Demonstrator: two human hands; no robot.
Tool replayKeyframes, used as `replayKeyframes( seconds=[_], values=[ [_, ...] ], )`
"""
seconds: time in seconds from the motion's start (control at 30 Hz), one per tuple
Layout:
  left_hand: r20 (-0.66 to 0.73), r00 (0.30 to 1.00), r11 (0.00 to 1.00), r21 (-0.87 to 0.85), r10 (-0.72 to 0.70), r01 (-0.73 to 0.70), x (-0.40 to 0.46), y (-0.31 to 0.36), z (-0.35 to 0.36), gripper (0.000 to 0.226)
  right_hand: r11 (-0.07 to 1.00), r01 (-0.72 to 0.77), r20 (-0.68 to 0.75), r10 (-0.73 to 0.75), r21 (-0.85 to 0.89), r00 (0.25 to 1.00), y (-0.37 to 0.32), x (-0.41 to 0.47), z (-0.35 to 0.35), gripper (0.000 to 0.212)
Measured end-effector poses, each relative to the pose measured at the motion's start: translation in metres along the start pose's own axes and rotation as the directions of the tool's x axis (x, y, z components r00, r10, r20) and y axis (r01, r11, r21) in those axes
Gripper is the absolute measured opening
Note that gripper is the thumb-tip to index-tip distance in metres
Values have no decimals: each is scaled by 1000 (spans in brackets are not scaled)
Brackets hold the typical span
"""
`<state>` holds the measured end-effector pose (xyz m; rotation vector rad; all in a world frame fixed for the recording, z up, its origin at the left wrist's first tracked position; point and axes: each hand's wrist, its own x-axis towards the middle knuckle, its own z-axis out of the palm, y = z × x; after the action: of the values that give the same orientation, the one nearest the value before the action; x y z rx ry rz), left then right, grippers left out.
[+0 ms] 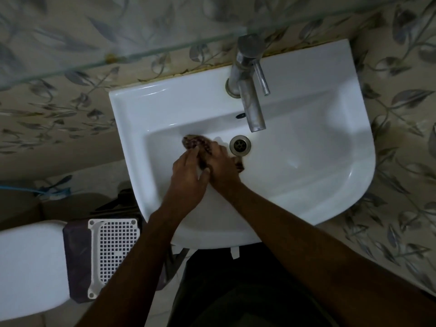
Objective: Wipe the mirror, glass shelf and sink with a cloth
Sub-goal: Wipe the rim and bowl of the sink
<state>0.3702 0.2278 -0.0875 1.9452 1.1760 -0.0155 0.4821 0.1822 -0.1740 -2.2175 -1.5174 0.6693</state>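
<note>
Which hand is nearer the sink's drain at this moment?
Right. The right hand lies on the cloth just left of the drain; the left hand sits farther left, beyond it.

We see two bare forearms, no sleeves reaching down to either wrist, and no watch or ring on the left hand (186, 172) or right hand (223, 165). Behind the hands we wear dark clothing (details lost in shadow).

Dim, bluish light; soft sheen on the sink (342, 128) rim right of the hands. Forearms near-black. Top edge blurred, wide-angle bending at the corners
</note>
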Motion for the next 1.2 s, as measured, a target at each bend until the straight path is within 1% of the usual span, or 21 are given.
replayKeyframes(
  seconds=[0.1, 0.17, 0.23, 0.27, 0.3, 0.37, 0.4, 0.43, 0.5, 0.6, 0.7, 0.77, 0.83, 0.9, 0.93, 0.97, 1.03, 1.1, 1.13, 1.17, 1.2],
  values=[
    [0, 1000, 1000, 7, 25, -25, 1, -1, 1, 63, 955, -229, -135, 206, -188, 969, 34, 3, -13, 53],
    [-6, 1000, 1000, 13, 19, -19, 2, -4, 2, 64, 897, -405, -221, 364, -179, 905, 39, 1, -16, 53],
    [11, 1000, 999, 30, 23, -23, 4, -3, 5, 64, 857, -502, -217, 471, -116, 855, 26, 0, -12, 57],
    [28, 999, 999, 41, 29, -30, 6, -2, 8, 64, 872, -483, -181, 463, -79, 868, 17, 2, -9, 57],
    [47, 998, 998, 53, 33, -35, 7, -1, 10, 64, 911, -407, -133, 397, -58, 908, 9, 2, -6, 56],
    [90, 996, 998, 62, 22, -27, 11, 4, 15, 64, 980, -181, -32, 179, -84, 983, 3, -3, -3, 52],
    [106, 994, 998, 62, 15, -22, 12, 6, 17, 65, 989, -105, 3, 106, -109, 994, 7, -4, -6, 49],
    [114, 993, 998, 62, 12, -19, 14, 8, 19, 65, 986, -80, 11, 83, -149, 997, 15, -5, -12, 47],
    [123, 992, 998, 59, 4, -11, 16, 10, 21, 65, 961, -169, -63, 159, -217, 985, 37, -4, -26, 50],
    [160, 987, 999, 53, -7, -2, 21, 12, 25, 66, 914, -353, -184, 319, -200, 930, 67, -8, -45, 54],
    [178, 984, 998, 69, -2, -11, 27, 21, 29, 66, 904, -414, -158, 395, -111, 905, 52, -12, -38, 63],
    [179, 984, 997, 73, 23, -37, 31, 28, 29, 63, 936, -353, -40, 352, -16, 935, 32, -20, -27, 57],
    [179, 981, 993, 74, 75, -90, 36, 32, 30, 58, 981, -195, 44, 195, -16, 980, 28, -30, -23, 54],
    [173, 979, 988, 93, 105, -123, 39, 32, 31, 57, 994, -33, 97, 44, -105, 994, 44, -31, -37, 54],
    [174, 980, 988, 100, 99, -118, 39, 32, 31, 60, 985, -3, 110, 22, -174, 994, 58, -29, -47, 55],
    [179, 981, 991, 100, 75, -94, 40, 32, 32, 62, 970, -34, 103, 61, -240, 993, 73, -26, -60, 56],
    [187, 982, 995, 94, 27, -45, 40, 30, 34, 65, 913, -199, 7, 216, -355, 976, 105, -22, -89, 54],
    [184, 983, 996, 87, 21, -37, 39, 29, 37, 65, 810, -402, -154, 372, -428, 915, 131, -24, -109, 50],
    [183, 983, 996, 85, 22, -38, 39, 29, 38, 65, 760, -469, -217, 416, -449, 883, 137, -25, -112, 50],
    [185, 983, 996, 83, 20, -36, 38, 31, 40, 65, 740, -496, -230, 440, -454, 868, 135, -25, -110, 52],
    [191, 982, 996, 81, 14, -30, 37, 32, 42, 65, 764, -487, -193, 449, -423, 873, 127, -25, -104, 54]
  ],
)
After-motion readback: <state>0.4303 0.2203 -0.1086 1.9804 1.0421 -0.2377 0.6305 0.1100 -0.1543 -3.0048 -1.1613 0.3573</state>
